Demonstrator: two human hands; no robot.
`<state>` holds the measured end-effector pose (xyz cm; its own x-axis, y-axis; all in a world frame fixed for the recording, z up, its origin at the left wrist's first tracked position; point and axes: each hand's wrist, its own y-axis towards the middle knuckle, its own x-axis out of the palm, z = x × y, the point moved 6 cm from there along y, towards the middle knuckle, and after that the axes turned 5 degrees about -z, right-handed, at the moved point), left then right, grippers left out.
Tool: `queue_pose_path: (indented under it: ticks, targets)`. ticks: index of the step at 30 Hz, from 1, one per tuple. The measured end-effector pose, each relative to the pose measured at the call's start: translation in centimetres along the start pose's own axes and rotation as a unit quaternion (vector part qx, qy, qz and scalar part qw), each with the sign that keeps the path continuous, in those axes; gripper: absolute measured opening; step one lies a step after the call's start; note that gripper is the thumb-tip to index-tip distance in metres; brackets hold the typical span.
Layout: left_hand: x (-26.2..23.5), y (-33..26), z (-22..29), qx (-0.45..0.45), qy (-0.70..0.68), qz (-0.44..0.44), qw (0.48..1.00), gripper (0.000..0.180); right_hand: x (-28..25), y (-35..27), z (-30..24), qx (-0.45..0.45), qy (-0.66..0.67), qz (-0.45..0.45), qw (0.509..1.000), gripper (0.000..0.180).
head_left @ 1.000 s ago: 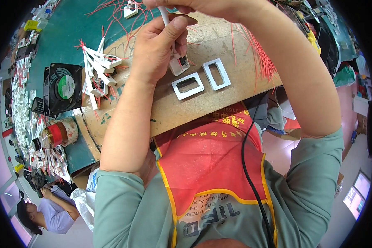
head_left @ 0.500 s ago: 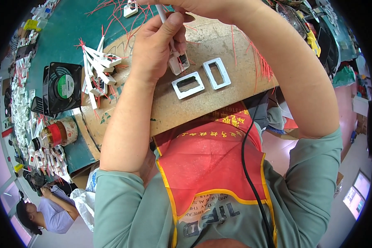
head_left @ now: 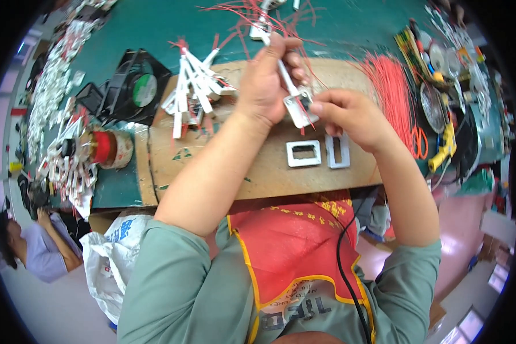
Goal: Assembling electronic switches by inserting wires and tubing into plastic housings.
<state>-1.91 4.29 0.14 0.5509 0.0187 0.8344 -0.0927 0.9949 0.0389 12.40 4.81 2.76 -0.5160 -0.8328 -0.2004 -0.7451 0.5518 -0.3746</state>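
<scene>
- The left hand (head_left: 274, 77) curls its fingers round a slim white stem (head_left: 288, 79), whose lower end meets an open-faced white plastic housing (head_left: 297, 114) with red wires in it.
- The right hand (head_left: 350, 117) has thumb and forefinger narrowly spaced at the housing's right edge; I cannot tell whether they grip it.
- The housing is over the brown work board (head_left: 241, 166), beyond two white rectangular frames (head_left: 304, 163).
- Yellow characters (head_left: 333, 210) run across the upper part of the red apron (head_left: 298, 252).
- Large dark letters and smaller print mark the green shirt (head_left: 172, 269) at the chest.
- Blue print shows on the white plastic bag (head_left: 106, 272).
- A round green label (head_left: 144, 90) sits on the black fan (head_left: 120, 86); its print is too small to read.
</scene>
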Motion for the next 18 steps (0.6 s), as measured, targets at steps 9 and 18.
queue_pose_path:
  ticks: [9, 18]
  targets:
    - [0.1, 0.1, -0.8, -0.024, -0.085, -0.033, 0.996, 0.089, -0.7, 1.5, -4.8, -0.052, 0.078, 0.032, 0.995, 0.022]
    - [-0.6, -0.3, -4.0, -0.040, -0.014, 0.026, 0.999, 0.057, 4.4, 6.9, -9.5, -0.089, -0.196, -0.044, 0.976, 0.025]
